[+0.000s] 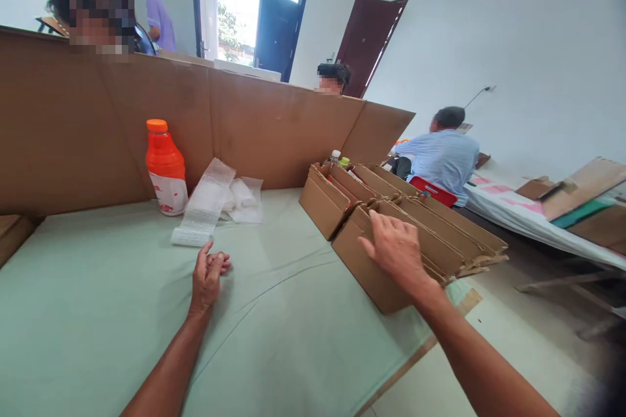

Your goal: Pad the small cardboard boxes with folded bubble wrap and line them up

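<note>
On the desk, draped in a pale green cloth, everything is placed here by the stack of flattened cartons. That stack stands on edge at the desk's right border, roughly a dozen brown corrugated blanks leaning together; an exact count cannot be made. The right hand rests on top of the nearest blanks, fingers spread and lying flat, gripping nothing. Left of the stack, across an open stretch of cloth, the left hand lies on the desk with fingers loosely curled and empty. Beyond that hand, farther left of the stack, sit one orange bottle with an orange cap and a small heap of bubble-wrap pieces, one long strip and a few shorter ones. Behind the stack runs one cardboard partition along the desk's far edge. Two small bottle tops peek up just behind the stack. Right of the stack, the desk edge drops to bare floor.
</note>
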Demonstrator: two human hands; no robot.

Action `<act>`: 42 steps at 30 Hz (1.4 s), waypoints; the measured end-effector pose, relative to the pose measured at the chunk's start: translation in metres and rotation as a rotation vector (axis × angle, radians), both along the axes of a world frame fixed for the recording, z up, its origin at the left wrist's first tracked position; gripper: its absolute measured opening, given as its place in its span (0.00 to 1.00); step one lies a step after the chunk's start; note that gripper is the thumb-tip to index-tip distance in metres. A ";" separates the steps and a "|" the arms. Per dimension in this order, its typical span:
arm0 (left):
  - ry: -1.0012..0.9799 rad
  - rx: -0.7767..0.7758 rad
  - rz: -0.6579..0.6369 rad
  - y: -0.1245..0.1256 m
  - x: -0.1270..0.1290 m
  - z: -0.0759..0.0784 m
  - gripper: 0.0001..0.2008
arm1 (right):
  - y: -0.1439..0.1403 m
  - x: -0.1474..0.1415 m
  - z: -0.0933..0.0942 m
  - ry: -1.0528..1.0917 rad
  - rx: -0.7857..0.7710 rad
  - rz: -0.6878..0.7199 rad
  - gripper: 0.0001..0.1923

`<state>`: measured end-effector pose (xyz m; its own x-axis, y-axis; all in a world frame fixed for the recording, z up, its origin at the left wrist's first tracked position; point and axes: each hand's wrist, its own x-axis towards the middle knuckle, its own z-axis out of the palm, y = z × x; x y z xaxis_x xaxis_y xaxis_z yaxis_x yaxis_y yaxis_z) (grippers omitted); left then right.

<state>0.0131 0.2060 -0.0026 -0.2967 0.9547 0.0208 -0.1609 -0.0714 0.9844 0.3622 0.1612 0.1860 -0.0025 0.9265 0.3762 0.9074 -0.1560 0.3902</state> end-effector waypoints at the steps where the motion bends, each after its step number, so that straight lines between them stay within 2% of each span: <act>1: 0.009 0.004 0.004 0.000 0.000 0.000 0.39 | -0.008 0.010 0.005 -0.021 -0.064 -0.087 0.21; 3: 0.028 0.012 0.017 0.000 0.000 0.001 0.38 | -0.021 0.024 0.012 -0.019 -0.185 -0.161 0.12; 5: 0.053 0.019 0.045 -0.001 0.000 0.004 0.38 | -0.034 0.030 0.015 0.001 -0.235 -0.138 0.08; 7: 0.083 0.030 0.078 -0.006 0.000 0.009 0.37 | -0.050 0.029 0.013 0.015 -0.231 -0.056 0.07; 9: 0.115 0.048 0.098 -0.016 -0.002 0.017 0.34 | -0.067 0.020 0.008 0.048 -0.203 0.132 0.06; 12: 0.151 0.079 0.094 -0.043 -0.008 0.035 0.32 | -0.094 -0.010 -0.001 0.137 -0.131 0.526 0.06; 14: 0.171 0.088 0.091 -0.069 -0.014 0.050 0.30 | -0.110 -0.039 -0.003 0.205 -0.125 0.754 0.09; 17: 0.201 0.069 0.112 -0.114 -0.028 0.068 0.28 | -0.128 -0.075 0.005 0.356 -0.186 1.068 0.11; 19: 0.225 0.025 0.151 -0.146 -0.039 0.073 0.27 | -0.133 -0.082 0.012 0.492 -0.182 1.218 0.07; 20: 0.242 -0.006 0.176 -0.163 -0.044 0.072 0.27 | -0.133 -0.079 0.013 0.568 -0.140 1.248 0.07; 22: 0.282 -0.078 0.231 -0.198 -0.055 0.066 0.26 | -0.127 -0.065 0.008 0.734 0.007 1.181 0.13; 25: 0.298 -0.162 0.313 -0.245 -0.066 0.049 0.24 | -0.113 -0.037 -0.022 1.002 0.143 0.825 0.11; 27: 0.298 -0.173 0.331 -0.265 -0.066 0.038 0.23 | -0.105 -0.026 -0.051 1.160 0.069 0.580 0.09; 29: 0.353 -0.147 0.277 -0.272 -0.062 0.030 0.24 | -0.101 -0.025 -0.081 1.314 -0.087 0.450 0.14; 31: 0.454 -0.112 0.161 -0.267 -0.054 0.026 0.30 | -0.098 -0.032 -0.110 1.451 -0.231 0.429 0.20; 33: 0.536 -0.092 0.053 -0.253 -0.044 0.025 0.36 | -0.097 -0.040 -0.136 1.529 -0.297 0.429 0.23; 37: 0.506 -0.067 -0.014 -0.223 -0.026 0.024 0.38 | -0.097 -0.046 -0.175 1.542 -0.163 0.383 0.24; 39: 0.472 -0.042 -0.009 -0.209 -0.023 0.023 0.40 | -0.092 -0.046 -0.183 1.514 -0.099 0.367 0.24; 42: 0.483 -0.008 0.008 -0.187 -0.029 0.028 0.39 | -0.076 -0.057 -0.175 1.511 -0.173 0.399 0.23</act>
<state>-0.0161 0.0189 0.0252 -0.2625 0.9531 0.1508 0.3151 -0.0630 0.9470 0.3049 0.0852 0.0111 0.0180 0.9884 0.1506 0.4294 0.1283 -0.8939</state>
